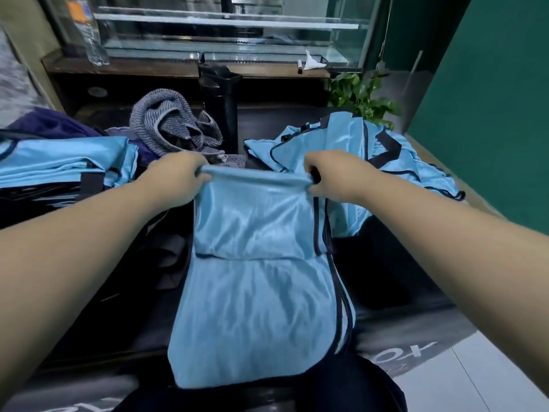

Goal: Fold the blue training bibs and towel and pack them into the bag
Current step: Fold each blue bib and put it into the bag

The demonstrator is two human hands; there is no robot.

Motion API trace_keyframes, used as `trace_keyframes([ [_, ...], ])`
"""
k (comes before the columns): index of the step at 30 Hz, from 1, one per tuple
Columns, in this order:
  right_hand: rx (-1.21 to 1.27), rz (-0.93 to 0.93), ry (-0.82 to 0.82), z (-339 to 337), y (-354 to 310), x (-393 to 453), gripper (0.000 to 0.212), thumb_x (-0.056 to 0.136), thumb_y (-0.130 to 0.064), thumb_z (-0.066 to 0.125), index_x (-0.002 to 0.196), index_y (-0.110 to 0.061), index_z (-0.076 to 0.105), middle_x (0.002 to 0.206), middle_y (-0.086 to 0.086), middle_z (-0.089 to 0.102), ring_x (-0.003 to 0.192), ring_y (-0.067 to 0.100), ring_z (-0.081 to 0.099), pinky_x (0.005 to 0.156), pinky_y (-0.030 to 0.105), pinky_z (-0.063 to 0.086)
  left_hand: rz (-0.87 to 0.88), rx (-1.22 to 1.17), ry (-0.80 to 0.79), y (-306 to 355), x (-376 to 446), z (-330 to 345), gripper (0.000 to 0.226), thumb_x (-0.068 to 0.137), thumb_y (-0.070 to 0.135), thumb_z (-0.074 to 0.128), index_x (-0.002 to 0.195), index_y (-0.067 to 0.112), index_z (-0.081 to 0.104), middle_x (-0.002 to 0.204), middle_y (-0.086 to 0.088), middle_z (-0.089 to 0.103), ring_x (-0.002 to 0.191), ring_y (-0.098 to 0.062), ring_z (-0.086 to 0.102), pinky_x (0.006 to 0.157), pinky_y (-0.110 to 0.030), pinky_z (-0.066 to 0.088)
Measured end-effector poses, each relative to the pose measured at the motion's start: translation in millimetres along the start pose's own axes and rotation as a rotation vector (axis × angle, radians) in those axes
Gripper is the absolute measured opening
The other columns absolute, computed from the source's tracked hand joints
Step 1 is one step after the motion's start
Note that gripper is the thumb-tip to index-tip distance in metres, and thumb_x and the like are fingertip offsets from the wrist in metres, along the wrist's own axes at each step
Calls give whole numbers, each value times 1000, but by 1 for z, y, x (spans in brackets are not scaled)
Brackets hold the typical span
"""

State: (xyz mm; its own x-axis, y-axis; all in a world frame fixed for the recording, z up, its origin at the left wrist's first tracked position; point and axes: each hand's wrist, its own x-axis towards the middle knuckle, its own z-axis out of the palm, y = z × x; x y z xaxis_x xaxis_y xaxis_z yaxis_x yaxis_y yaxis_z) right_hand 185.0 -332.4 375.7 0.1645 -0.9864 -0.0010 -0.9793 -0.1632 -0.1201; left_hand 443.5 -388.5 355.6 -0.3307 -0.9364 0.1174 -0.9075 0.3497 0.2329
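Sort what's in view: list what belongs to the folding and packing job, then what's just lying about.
Job: held bib, folded bibs, unfolded bibs, towel, left hand, right hand.
Lying about: water bottle, black flask, plant, marker.

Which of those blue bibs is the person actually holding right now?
The middle bib, gripped at its top edge by the left hand and right hand. The folded stack at left and the loose pile at right lie untouched.

bib piles [386, 162] flanking, towel [175, 126] behind
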Motion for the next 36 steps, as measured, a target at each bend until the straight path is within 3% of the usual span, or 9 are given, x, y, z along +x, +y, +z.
trace_keyframes([
  [3, 4, -30, 254, -6, -1, -9, 22, 88, -18, 62, 91, -18, 41, 89, -1, 46, 84, 21, 42, 65, 32, 32, 17, -164, 286, -2, -9, -7, 7, 93, 19, 56, 86, 20, 55, 90, -5, 59, 91, -29, 53, 81, -42, 44],
  [7, 12, -72, 379, 0, -3, -35, 21, 84, -16, 66, 92, -16, 47, 89, -2, 46, 93, 24, 45, 72, 34, 34, 136, -225, 328, -6, -42, -10, 14, 89, 8, 59, 84, 20, 56, 83, 4, 54, 84, -20, 48, 72, -33, 34],
  [14, 8, -241, 437, 39, -7, -111, 33, 64, -8, 77, 89, -12, 56, 89, 4, 59, 86, 30, 52, 72, 37, 39, 372, -79, 205, -17, -124, 10, 9, 80, 20, 55, 87, 23, 61, 85, 7, 65, 82, -23, 60, 74, -41, 48],
  [17, -67, -332, 374, 63, -9, -137, 34, 66, -25, 77, 92, -16, 56, 91, 0, 60, 85, 26, 54, 72, 36, 41, 509, 64, 83, -19, -148, 24, 16, 70, 27, 44, 80, 25, 55, 76, 9, 60, 73, -22, 59, 66, -33, 45],
  [23, -193, -405, 338, 90, -22, -168, 41, 79, -62, 46, 93, -27, 61, 85, -11, 57, 85, 15, 55, 83, 29, 31, 498, 81, -103, -22, -176, 52, 35, 68, 38, 43, 99, 27, 53, 92, 11, 55, 89, -13, 53, 85, -21, 30],
  [25, -178, -402, 400, 91, -35, -169, 41, 79, -59, 48, 93, -23, 63, 88, -7, 56, 84, 16, 52, 79, 29, 32, 476, 45, -148, -21, -176, 59, 51, 75, 56, 40, 116, 29, 52, 109, 12, 52, 103, -10, 47, 91, -21, 34],
  [27, -167, -406, 403, 95, -49, -166, 42, 76, -58, 57, 99, -22, 62, 95, -6, 58, 86, 17, 53, 76, 29, 35, 454, 12, -165, -20, -172, 62, 55, 79, 66, 35, 114, 29, 56, 109, 12, 52, 104, -9, 45, 92, -23, 36],
  [32, -235, -321, 280, 120, -76, -157, 49, 57, -47, 82, 98, -25, 65, 87, -9, 62, 78, 16, 60, 65, 28, 46, 452, 34, -22, -16, -171, 66, 31, 83, 41, 40, 85, 21, 63, 82, 5, 60, 76, -19, 58, 72, -28, 39],
  [36, -296, -417, 410, 125, -65, -150, 23, 66, -23, 58, 89, -24, 62, 77, -6, 55, 71, 18, 55, 68, 30, 32, 393, 93, -77, 4, -183, 58, 47, 73, 45, 24, 85, 17, 60, 86, 1, 60, 84, -21, 57, 73, -30, 44],
])
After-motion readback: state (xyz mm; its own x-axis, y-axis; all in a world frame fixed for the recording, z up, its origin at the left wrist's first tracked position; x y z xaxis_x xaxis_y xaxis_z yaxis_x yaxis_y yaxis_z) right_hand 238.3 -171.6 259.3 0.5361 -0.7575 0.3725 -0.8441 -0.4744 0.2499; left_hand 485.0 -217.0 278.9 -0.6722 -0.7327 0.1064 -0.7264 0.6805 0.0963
